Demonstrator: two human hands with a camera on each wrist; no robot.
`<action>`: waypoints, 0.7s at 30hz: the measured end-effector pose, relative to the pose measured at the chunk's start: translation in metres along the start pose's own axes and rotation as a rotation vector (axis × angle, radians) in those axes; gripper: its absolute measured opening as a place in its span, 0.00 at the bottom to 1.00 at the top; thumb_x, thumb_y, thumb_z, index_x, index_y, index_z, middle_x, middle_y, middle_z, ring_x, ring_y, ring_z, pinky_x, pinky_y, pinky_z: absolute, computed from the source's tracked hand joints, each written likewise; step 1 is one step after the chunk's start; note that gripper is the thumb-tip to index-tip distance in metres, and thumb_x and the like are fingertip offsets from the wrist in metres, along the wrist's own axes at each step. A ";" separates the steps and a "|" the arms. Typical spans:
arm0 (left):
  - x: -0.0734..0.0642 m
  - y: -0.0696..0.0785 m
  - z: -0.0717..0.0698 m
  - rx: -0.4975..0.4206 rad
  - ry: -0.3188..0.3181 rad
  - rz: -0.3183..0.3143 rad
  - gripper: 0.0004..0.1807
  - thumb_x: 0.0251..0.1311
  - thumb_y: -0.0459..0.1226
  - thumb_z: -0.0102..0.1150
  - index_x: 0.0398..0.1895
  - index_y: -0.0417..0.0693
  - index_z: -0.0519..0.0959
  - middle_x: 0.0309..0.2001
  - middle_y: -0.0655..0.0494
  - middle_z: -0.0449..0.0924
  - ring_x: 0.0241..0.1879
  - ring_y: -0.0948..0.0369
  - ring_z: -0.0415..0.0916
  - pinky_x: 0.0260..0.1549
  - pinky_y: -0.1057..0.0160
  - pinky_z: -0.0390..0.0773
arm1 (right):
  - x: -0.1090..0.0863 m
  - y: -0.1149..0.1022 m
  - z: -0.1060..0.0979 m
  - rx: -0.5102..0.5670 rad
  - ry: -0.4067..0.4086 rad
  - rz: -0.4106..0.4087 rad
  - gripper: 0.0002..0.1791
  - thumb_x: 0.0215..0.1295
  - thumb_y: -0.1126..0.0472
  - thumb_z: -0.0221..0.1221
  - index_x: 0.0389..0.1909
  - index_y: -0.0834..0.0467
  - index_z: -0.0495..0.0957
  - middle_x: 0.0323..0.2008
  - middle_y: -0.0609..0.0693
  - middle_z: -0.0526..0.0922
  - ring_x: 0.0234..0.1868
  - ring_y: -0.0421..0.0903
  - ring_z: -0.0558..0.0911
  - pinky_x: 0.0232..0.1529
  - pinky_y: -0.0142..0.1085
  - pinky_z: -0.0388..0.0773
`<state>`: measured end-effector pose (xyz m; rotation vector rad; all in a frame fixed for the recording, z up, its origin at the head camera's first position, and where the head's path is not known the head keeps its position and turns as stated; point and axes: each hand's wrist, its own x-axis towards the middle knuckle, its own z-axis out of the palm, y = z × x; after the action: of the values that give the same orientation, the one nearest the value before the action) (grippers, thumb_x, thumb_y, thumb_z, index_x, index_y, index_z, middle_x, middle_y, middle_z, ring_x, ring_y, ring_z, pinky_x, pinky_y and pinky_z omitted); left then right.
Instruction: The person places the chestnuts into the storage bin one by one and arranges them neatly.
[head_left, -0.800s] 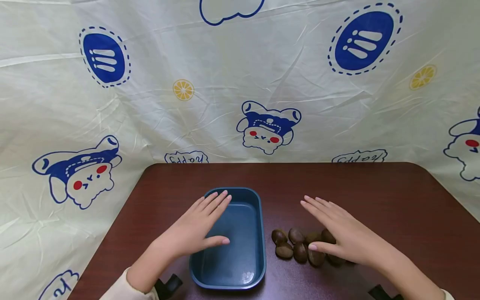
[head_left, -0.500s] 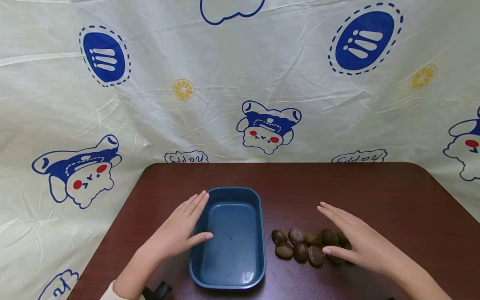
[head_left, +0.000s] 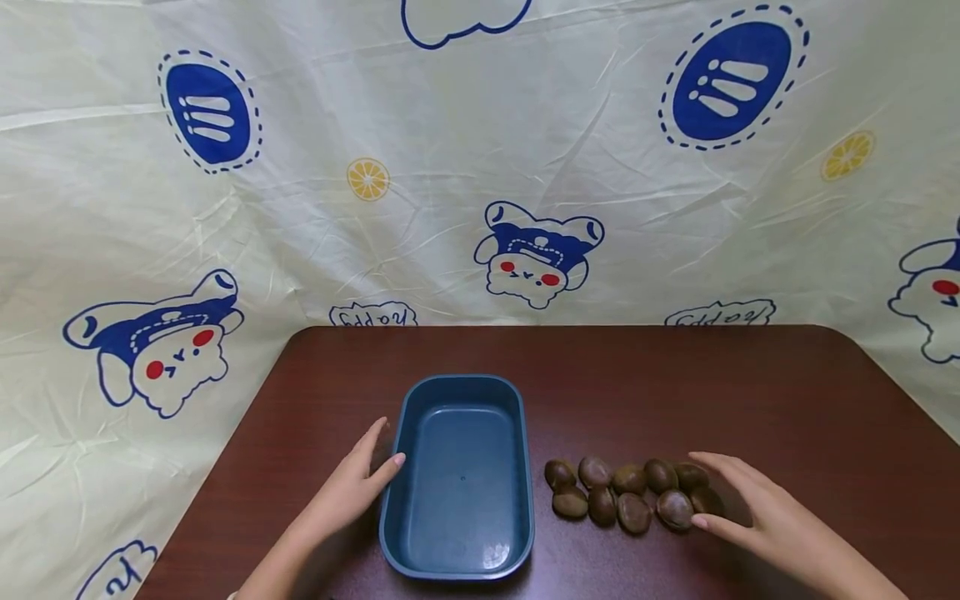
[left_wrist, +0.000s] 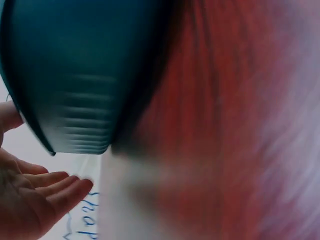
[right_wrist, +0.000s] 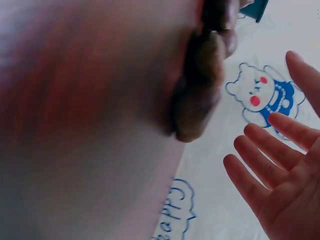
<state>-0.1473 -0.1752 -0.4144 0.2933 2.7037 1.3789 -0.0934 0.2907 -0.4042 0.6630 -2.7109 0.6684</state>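
A deep blue rectangular container (head_left: 462,517) with rounded corners stands upright on the table, nothing inside it. My left hand (head_left: 348,492) is at its left side, fingers extended and thumb tip right at the rim. The left wrist view shows the container's ribbed outer wall (left_wrist: 90,115) above my relaxed fingers (left_wrist: 65,192). To the container's right lie several brown, oval, chestnut-like pieces (head_left: 633,512) in two rows. At their right end is my right hand (head_left: 772,521), holding nothing, thumb tip near the last pieces. Its fingers (right_wrist: 265,170) are spread in the right wrist view.
The dark reddish-brown table (head_left: 600,375) has rounded far corners. Behind and beside it hangs a pale cloth (head_left: 420,233) printed with blue cartoon figures and orange slices.
Both hands have moved apart and lowered: the left from over the container to its left side, the right from above the brown pieces to their right end. Container and pieces have not moved.
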 end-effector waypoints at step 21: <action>-0.002 -0.009 0.011 -0.520 -0.047 -0.106 0.29 0.63 0.43 0.49 0.61 0.32 0.60 0.49 0.38 0.71 0.45 0.51 0.72 0.44 0.57 0.72 | -0.012 0.033 0.020 -0.027 -0.010 0.009 0.22 0.39 0.62 0.71 0.39 0.55 0.76 0.36 0.42 0.76 0.39 0.32 0.74 0.33 0.25 0.72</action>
<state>-0.1448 -0.1722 -0.4280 0.1315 2.1774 1.9322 -0.1022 0.3115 -0.4382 0.6491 -2.7285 0.6314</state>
